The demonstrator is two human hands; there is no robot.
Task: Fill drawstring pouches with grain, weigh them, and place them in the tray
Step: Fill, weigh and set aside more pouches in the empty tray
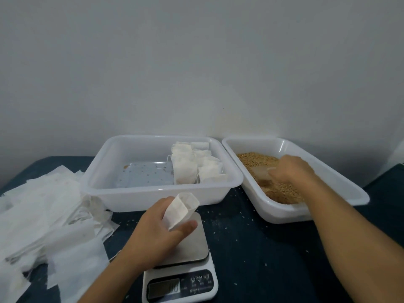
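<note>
Over the scale, near centre, my left hand pinches an empty pouch mouth-up, ready for filling, while my right hand grips a scoop in the grain, far right, beside the tray of filled pouches.

glossy plastic tray, brushed-metal scale

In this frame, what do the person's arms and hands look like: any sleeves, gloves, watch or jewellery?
Both forearms are bare as far as the frame shows; no sleeve edge is visible. The left hand and the right hand wear no gloves. No watch, bracelet or ring shows, though the image is too soft to rule out a thin ring.
</note>
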